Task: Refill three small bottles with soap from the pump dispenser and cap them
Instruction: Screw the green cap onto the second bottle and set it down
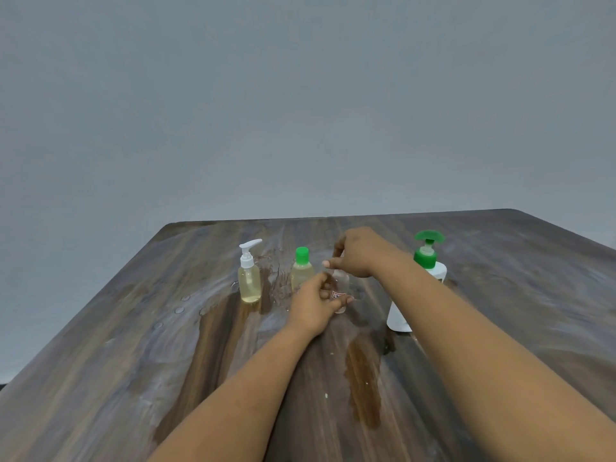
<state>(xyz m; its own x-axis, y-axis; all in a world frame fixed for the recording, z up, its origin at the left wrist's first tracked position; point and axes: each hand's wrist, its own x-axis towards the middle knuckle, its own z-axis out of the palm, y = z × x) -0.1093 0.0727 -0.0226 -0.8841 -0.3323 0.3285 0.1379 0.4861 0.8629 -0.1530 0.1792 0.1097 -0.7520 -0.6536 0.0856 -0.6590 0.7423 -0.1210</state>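
A small clear bottle [342,281] with a red-and-white label stands near the table's middle, and my left hand [315,306] grips its body. My right hand [356,253] is above it, fingers pinched at the bottle's top; whether a cap is between them is hidden. Left of it stands a small bottle with a green cap [302,269], filled with yellowish soap. Further left is a small bottle with a white pump top [249,274], also filled with yellowish liquid. The white pump dispenser with a green pump head [427,256] stands at the right, partly behind my right forearm.
The wooden table [133,378] is wet, with droplets and a dark spill streak [365,385] in front of the bottles. A plain grey wall rises behind the table's far edge.
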